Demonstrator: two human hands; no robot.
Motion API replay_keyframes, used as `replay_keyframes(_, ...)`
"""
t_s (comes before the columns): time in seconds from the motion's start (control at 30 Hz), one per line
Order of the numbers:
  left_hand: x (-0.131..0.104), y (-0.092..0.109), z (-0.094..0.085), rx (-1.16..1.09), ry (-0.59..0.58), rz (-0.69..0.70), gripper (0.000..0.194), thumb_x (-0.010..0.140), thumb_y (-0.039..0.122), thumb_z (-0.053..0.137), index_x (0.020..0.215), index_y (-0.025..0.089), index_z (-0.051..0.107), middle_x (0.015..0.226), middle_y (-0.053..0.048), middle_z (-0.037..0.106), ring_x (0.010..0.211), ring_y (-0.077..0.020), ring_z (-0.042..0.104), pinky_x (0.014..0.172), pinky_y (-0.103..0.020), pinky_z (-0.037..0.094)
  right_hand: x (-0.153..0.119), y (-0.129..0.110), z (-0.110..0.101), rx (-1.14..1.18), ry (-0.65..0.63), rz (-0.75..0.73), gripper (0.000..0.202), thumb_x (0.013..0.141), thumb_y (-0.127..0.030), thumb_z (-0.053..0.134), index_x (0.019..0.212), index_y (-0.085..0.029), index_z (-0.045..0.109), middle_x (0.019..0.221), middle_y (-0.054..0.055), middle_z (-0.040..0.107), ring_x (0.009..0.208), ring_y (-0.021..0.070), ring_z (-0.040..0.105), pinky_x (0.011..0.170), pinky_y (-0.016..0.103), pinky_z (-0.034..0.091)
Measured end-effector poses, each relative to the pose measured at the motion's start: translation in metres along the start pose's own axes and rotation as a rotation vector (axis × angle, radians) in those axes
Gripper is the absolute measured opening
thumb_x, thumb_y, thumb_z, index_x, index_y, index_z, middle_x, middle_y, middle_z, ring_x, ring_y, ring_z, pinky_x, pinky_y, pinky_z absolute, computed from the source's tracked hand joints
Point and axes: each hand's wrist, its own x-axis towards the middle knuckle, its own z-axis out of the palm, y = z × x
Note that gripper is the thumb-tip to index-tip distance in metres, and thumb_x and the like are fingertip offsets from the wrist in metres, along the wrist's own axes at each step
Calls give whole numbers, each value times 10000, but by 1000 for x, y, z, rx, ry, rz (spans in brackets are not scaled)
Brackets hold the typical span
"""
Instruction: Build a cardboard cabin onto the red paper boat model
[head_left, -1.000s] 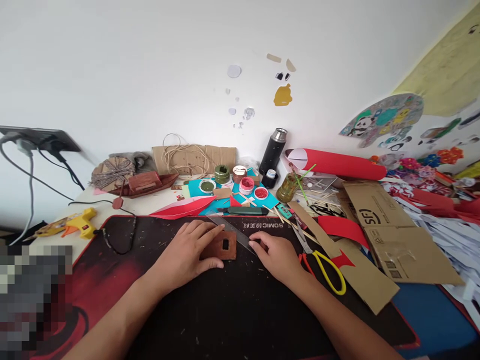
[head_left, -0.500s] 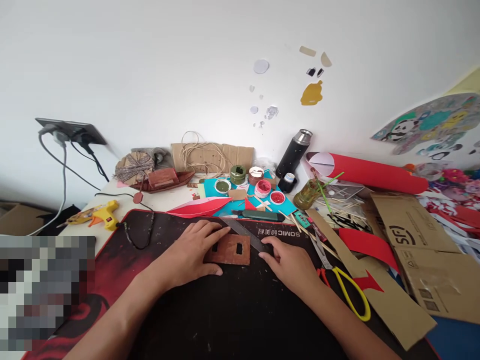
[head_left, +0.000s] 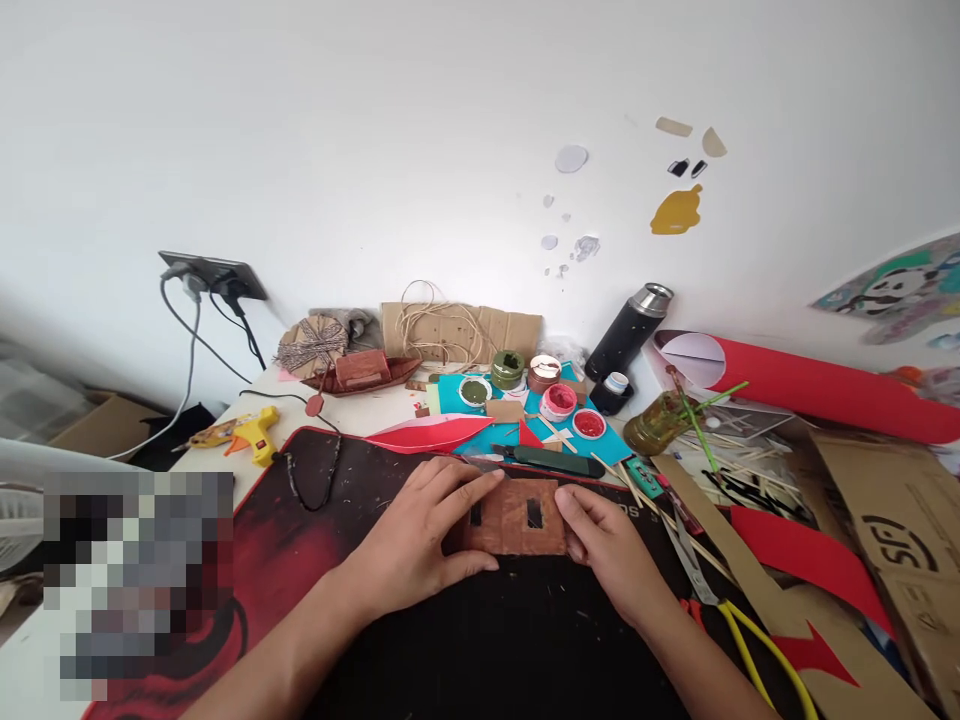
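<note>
A brown-painted cardboard piece [head_left: 504,522] with two rectangular window holes lies on the dark desk mat, its right end seemingly tipped up a little. Over its left part rests my left hand [head_left: 431,520], fingers at the upper edge and thumb along the lower one, gripping it. My right hand [head_left: 611,545] pinches the right edge between thumb and fingers; the fingers underneath are partly hidden. Just beyond the piece lies a green utility knife [head_left: 555,461]. A sliver of the grey metal ruler [head_left: 484,462] shows past my left fingertips; the rest is covered.
Open paint jars [head_left: 508,370] stand on blue paper behind the mat. Scissors [head_left: 724,605], cardboard strips and red paper lie at the right. A yellow glue gun [head_left: 255,436] and a small brown model boat [head_left: 364,374] sit at the left. A black thermos [head_left: 630,330] leans by the wall.
My right hand has let go of the ruler and taken the cardboard piece's right edge. The ruler is now mostly hidden. The camera has turned left, so the scene sits farther right.
</note>
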Motion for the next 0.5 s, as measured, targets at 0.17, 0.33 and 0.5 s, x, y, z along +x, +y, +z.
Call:
replay_keyframes(0.17, 2, 4, 1, -67, 94, -17, 851, 937, 569, 734, 1641, 320, 326, 1408, -138, 642, 1267, -319, 611, 1087, -500, 492, 4, 2, 6, 311, -17, 70, 637, 776, -788, 794, 692, -199, 566, 509, -95, 310, 499, 79, 196, 494, 252, 166)
replay_keyframes(0.33, 2, 6, 4, -134, 114, -27, 853, 914, 592, 749, 1624, 328, 357, 1386, -128, 648, 1253, -309, 616, 1085, -481, 495, 0, 11, 10, 451, -9, 119, 623, 748, -724, 870, 689, -194, 547, 517, -102, 308, 514, 69, 183, 497, 230, 184)
replay_keyframes(0.5, 1, 9, 9, -185, 129, -36, 860, 899, 594, 766, 1616, 332, 371, 1356, -126, 650, 1230, -304, 617, 1061, -464, 509, -5, 17, 10, 494, 3, 130, 614, 735, -705, 893, 697, -188, 563, 522, -109, 284, 509, 60, 184, 490, 213, 195)
